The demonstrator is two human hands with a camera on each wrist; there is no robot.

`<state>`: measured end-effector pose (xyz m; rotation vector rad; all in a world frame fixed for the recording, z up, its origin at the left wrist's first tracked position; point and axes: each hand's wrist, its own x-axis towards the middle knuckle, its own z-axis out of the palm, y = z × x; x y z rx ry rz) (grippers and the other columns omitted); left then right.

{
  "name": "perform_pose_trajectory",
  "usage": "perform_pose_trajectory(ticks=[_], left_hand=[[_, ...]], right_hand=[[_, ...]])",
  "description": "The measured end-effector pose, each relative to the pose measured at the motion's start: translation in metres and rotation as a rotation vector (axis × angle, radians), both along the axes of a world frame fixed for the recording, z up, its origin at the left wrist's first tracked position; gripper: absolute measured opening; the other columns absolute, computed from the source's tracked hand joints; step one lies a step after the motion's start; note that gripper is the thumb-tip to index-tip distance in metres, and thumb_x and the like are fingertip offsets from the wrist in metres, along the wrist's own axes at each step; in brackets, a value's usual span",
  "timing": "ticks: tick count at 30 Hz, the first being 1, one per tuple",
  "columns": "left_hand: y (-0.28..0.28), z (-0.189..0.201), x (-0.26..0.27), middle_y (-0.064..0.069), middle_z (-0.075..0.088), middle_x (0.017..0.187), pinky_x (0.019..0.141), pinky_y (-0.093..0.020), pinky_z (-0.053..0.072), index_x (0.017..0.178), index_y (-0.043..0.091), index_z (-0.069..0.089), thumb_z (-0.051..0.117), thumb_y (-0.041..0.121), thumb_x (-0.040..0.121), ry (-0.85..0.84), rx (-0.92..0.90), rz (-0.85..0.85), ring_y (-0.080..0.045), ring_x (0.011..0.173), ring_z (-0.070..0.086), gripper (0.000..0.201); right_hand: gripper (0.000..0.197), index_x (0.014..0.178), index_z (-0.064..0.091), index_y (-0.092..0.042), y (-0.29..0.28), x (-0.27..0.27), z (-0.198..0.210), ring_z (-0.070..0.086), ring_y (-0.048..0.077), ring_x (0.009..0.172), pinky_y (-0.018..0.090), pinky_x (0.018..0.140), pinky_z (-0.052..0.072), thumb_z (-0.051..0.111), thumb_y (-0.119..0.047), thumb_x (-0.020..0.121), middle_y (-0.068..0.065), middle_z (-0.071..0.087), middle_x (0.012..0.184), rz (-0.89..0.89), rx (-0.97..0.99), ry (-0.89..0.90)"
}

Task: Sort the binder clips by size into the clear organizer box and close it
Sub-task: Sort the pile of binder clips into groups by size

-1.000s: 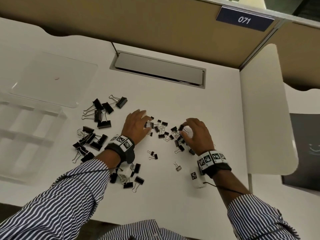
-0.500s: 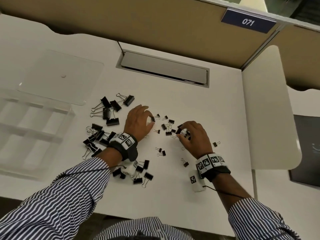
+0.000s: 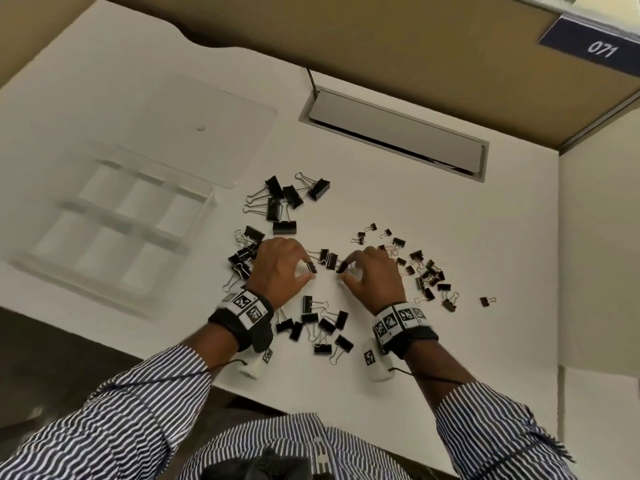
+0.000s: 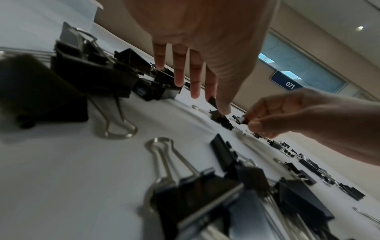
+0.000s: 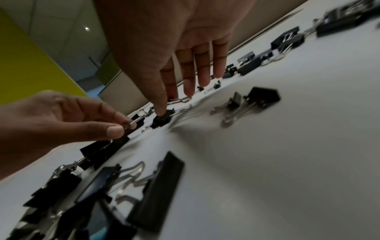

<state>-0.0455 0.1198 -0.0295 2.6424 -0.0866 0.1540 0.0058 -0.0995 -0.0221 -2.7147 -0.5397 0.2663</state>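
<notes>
Black binder clips of three sizes lie scattered on the white desk [image 3: 433,341]. My left hand [image 3: 310,270] pinches a mid-sized clip [image 3: 312,268] between thumb and forefinger; the right wrist view shows the pinch on its wire handle [image 5: 131,124]. My right hand [image 3: 344,271] pinches another clip [image 3: 341,267] just to the right, also seen in the left wrist view as clip [image 4: 244,120]. Two more clips [image 3: 329,258] lie between the hands. The clear organizer box [image 3: 194,233] stands open at the left, its compartments holding nothing, with its lid [image 3: 214,133] flat behind it.
Large clips [image 3: 284,202] cluster behind my left hand, mid-sized ones [image 3: 322,327] lie between my wrists, and small ones [image 3: 429,275] spread to the right. A grey cable hatch [image 3: 394,129] sits at the back, below a tan partition [image 3: 381,39].
Both hands have left the small-clip pile and come together nearer me. Each now pinches a clip. The head view has shifted right, so the box sits more central.
</notes>
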Motion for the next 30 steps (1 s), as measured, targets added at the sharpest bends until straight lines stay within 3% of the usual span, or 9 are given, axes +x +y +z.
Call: perform_pose_trajectory(ticks=[3,7,13,18,21,26,30], left_hand=[[-0.002,-0.004,-0.003,0.01,0.063,0.094,0.094,-0.034,0.035,0.084,0.028,0.065,0.082,0.044,0.068,-0.011,0.044,-0.008,-0.014,0.099,0.055,0.028],[-0.006,-0.003,-0.003,0.004,0.064,0.109,0.111,-0.052,0.026,0.086,0.025,0.068,0.082,0.041,0.068,0.043,0.118,-0.023,-0.024,0.125,0.048,0.028],[-0.015,-0.002,-0.003,-0.003,0.062,0.123,0.113,-0.061,0.021,0.092,0.024,0.071,0.082,0.038,0.07,0.083,0.134,-0.085,-0.03,0.135,0.04,0.028],[-0.017,-0.001,-0.006,-0.002,0.063,0.119,0.11,-0.053,0.029,0.095,0.027,0.073,0.081,0.03,0.073,0.09,0.038,-0.19,-0.03,0.129,0.045,0.024],[-0.016,-0.003,-0.011,0.001,0.063,0.112,0.103,-0.043,0.032,0.094,0.027,0.073,0.08,0.03,0.073,0.05,0.012,-0.244,-0.024,0.12,0.049,0.022],[-0.013,0.0,-0.014,0.005,0.063,0.103,0.096,-0.034,0.032,0.094,0.028,0.073,0.079,0.037,0.075,0.049,0.027,-0.195,-0.017,0.106,0.053,0.023],[-0.009,0.001,-0.018,0.003,0.066,0.104,0.1,-0.033,0.033,0.097,0.024,0.071,0.077,0.037,0.077,0.039,-0.012,-0.143,-0.019,0.107,0.055,0.024]], right_hand=[[0.028,0.1,0.067,-0.026,0.01,-0.003,-0.003,0.056,0.023,0.093,0.035,0.077,0.045,0.073,-0.043,0.078,-0.001,0.064,0.096,-0.011,-0.024,-0.011],[0.03,0.101,0.067,-0.025,0.012,-0.008,-0.005,0.057,0.023,0.093,0.036,0.078,0.046,0.072,-0.045,0.079,-0.001,0.064,0.096,-0.012,-0.025,0.003],[0.025,0.098,0.066,-0.031,0.0,-0.016,-0.008,0.054,0.017,0.091,0.034,0.08,0.045,0.07,-0.048,0.079,-0.008,0.061,0.091,-0.029,0.002,0.025],[0.019,0.094,0.066,-0.03,-0.015,-0.021,-0.003,0.053,0.016,0.086,0.034,0.078,0.044,0.071,-0.042,0.08,-0.009,0.058,0.086,-0.065,0.084,0.013],[0.02,0.095,0.065,-0.028,-0.024,-0.024,-0.004,0.052,0.016,0.085,0.035,0.076,0.045,0.07,-0.042,0.081,-0.008,0.058,0.086,-0.06,0.083,0.008],[0.02,0.097,0.064,-0.029,-0.028,-0.033,-0.004,0.052,0.016,0.086,0.035,0.076,0.045,0.07,-0.042,0.082,-0.007,0.059,0.087,-0.042,0.088,0.012],[0.019,0.099,0.064,-0.029,-0.027,-0.037,-0.001,0.053,0.015,0.087,0.036,0.078,0.047,0.067,-0.039,0.083,-0.009,0.06,0.091,-0.011,0.152,0.052]])
